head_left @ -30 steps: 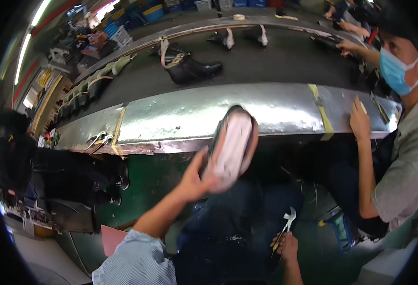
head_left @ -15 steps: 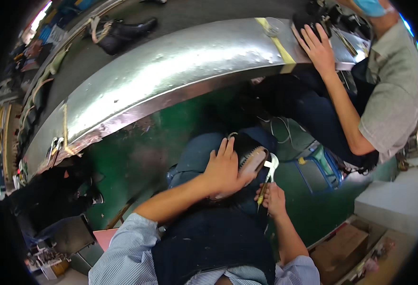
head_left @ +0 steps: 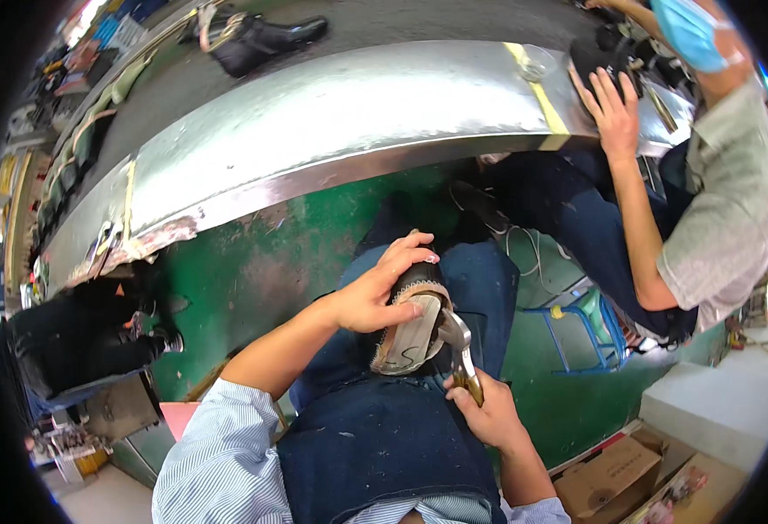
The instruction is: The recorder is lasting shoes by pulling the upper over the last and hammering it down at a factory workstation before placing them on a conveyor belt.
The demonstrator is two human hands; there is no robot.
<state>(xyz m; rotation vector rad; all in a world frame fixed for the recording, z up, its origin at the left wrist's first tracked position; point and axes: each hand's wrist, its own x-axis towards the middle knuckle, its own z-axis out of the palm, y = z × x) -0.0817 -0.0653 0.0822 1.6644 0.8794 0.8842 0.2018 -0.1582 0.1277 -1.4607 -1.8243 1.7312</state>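
A dark shoe [head_left: 412, 335] lies bottom up across my lap, its pale underside facing me with a toothed edge and a dark mark. My left hand [head_left: 373, 295] is wrapped round its left and far side, the thumb pressed on the underside. My right hand [head_left: 490, 410] is closed round the handles of metal pincers [head_left: 461, 346]. The head of the pincers meets the right edge of the shoe; whether the jaws grip the material cannot be made out.
A metal-edged workbench [head_left: 314, 122] curves across the far side, with a black boot [head_left: 266, 44] on the belt behind it. At the right a masked co-worker [head_left: 724, 201] handles a black shoe [head_left: 595, 65]. A blue stool [head_left: 576, 336] and a cardboard box [head_left: 606, 476] stand to my right.
The shoe has turned so its underside faces me more fully. My right hand has brought the pincers left and against its edge. The left hand has shifted its hold.
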